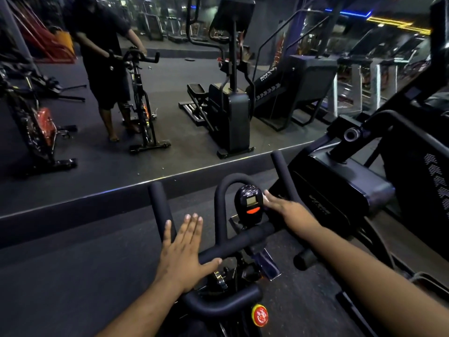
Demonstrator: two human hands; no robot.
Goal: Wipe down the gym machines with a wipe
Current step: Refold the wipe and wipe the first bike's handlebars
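Before a wall mirror (145, 154), two flat hands (181, 249) (289, 207) meet one exercise bike (243, 239).

This is a gym. A spin bike's padded handlebars (233, 242) and small console (250, 203) sit close in front of a wall mirror (170, 132), which reflects a stair climber (291, 86), an elliptical trainer (230, 103), treadmills and dark rubber flooring.
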